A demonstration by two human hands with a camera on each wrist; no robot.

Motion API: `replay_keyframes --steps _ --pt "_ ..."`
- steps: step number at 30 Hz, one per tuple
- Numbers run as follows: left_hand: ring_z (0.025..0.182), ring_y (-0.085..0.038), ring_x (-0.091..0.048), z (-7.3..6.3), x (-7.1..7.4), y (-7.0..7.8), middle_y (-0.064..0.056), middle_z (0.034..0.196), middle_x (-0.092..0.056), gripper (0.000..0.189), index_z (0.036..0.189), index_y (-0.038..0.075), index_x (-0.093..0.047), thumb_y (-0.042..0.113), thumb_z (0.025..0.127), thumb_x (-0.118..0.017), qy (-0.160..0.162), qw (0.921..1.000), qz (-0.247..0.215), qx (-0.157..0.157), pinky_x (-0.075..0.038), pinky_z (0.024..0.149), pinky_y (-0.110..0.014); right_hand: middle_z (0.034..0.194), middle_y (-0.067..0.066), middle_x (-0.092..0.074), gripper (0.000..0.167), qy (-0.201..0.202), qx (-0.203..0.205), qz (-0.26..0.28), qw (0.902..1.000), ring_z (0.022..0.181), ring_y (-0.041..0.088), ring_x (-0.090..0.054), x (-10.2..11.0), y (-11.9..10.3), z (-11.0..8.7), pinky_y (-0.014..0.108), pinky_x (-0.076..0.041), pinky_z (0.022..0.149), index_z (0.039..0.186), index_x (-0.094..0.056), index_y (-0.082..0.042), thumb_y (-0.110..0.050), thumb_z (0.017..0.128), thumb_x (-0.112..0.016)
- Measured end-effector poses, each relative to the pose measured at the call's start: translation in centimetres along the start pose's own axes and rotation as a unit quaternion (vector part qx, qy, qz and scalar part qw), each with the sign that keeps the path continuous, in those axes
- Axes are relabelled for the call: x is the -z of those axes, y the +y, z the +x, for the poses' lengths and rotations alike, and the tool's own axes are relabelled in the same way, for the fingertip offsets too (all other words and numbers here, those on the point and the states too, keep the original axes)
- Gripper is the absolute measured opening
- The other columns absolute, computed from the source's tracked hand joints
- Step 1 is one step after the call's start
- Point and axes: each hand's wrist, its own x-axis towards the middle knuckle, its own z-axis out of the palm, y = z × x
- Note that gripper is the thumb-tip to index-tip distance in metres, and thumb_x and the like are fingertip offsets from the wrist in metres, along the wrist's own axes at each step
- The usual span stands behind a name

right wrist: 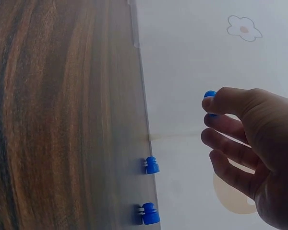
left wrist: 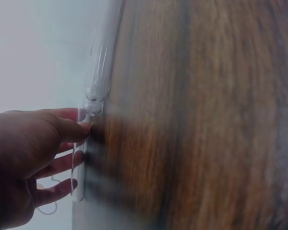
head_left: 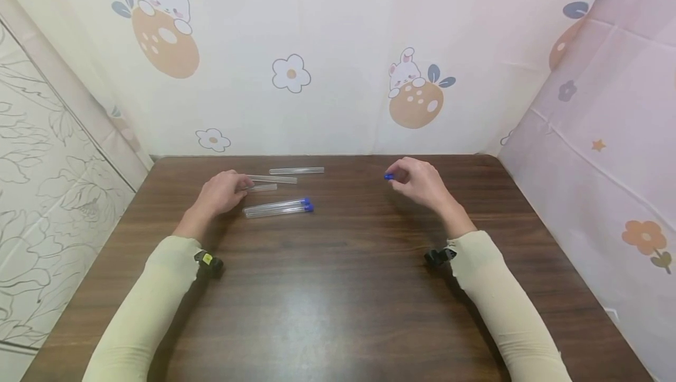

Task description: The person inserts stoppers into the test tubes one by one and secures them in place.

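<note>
Nearest on the brown wood-grained bench (head_left: 317, 259), two capped tubes (head_left: 279, 212) lie side by side, rounded ends to the left, blue ends to the right. Just beyond their left ends, the left hand (head_left: 224, 190) pinches a clear tube (head_left: 265, 187) between thumb and fingers; whether it is lifted off the bench I cannot tell. Its long axis runs left to right, and its free end pokes out past the fingers toward the right hand (head_left: 421, 182), which grips a blue cap (head_left: 388, 176) between thumb and forefinger. The relation that counts, I judge, is that gap: the cap is well apart to the right of the tube's free end, slightly farther back, roughly in line with its axis. The right wrist view shows two spare caps (right wrist: 152, 165) on the bench near the right hand, apart from each other. Farther back, a second tube (head_left: 276, 179) lies just behind the clear one, then a third tube (head_left: 297, 170), both nearly parallel to it and nearer the left hand; beyond the bench hangs a printed cloth (head_left: 338, 30)
</note>
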Motion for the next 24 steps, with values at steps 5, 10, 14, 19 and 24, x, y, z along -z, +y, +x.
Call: replay_keyframes --steps 5,10,14,19,24 --pt "0.118 -0.037 -0.074 -0.6 0.5 0.6 -0.011 0.121 -0.08 0.025 0.122 0.021 -0.083 0.011 0.1 -0.077 0.005 1.0 -0.002 -0.003 -0.06 0.098 -0.061 0.116 0.018 -0.082 0.02 0.001 0.0 0.002 1.0 0.102 0.038 -0.08 -0.1 0.0 0.0 0.058 -0.061 0.092 0.119 -0.08 -0.006 -0.008 0.1 -0.081" --pt "0.124 -0.043 -0.072 -2.4 3.6 4.4 -0.019 0.127 -0.078 0.028 0.129 0.011 -0.08 0.007 0.103 -0.071 -0.019 0.9998 -0.003 0.005 -0.059 0.103 -0.066 0.114 0.015 -0.082 0.019 0.008 0.003 0.004 1.0 0.099 0.036 -0.079 0.0 -0.1 0.0 0.056 -0.062 0.09 0.118 -0.081 -0.007 -0.008 0.098 -0.083" --pt "0.125 -0.043 -0.072 -3.0 4.6 5.4 -0.02 0.129 -0.077 0.028 0.133 0.009 -0.078 0.008 0.106 -0.07 -0.017 0.9999 -0.002 0.001 -0.058 0.104 -0.066 0.114 0.015 -0.082 0.019 0.012 0.005 0.006 0.9999 0.098 0.034 -0.079 0.1 -0.2 0.1 0.056 -0.062 0.091 0.117 -0.081 -0.007 -0.008 0.098 -0.083" --pt "0.12 -0.042 -0.074 -2.8 5.1 5.5 -0.019 0.125 -0.076 0.028 0.132 0.009 -0.079 0.009 0.105 -0.071 0.0 0.9999 -0.004 -0.011 -0.06 0.1 -0.064 0.112 0.014 -0.083 0.019 0.014 0.004 0.009 0.9998 0.096 0.033 -0.078 0.3 -0.2 0.3 0.054 -0.061 0.089 0.118 -0.081 -0.007 -0.007 0.099 -0.081" --pt "0.12 -0.041 -0.073 -2.7 5.5 5.9 -0.018 0.125 -0.076 0.029 0.132 0.011 -0.079 0.01 0.105 -0.07 0.008 0.9998 -0.003 -0.016 -0.06 0.099 -0.064 0.108 0.014 -0.084 0.019 0.016 0.006 0.007 0.9998 0.093 0.031 -0.078 0.8 -0.4 0.4 0.052 -0.06 0.087 0.119 -0.081 -0.007 -0.008 0.1 -0.08"
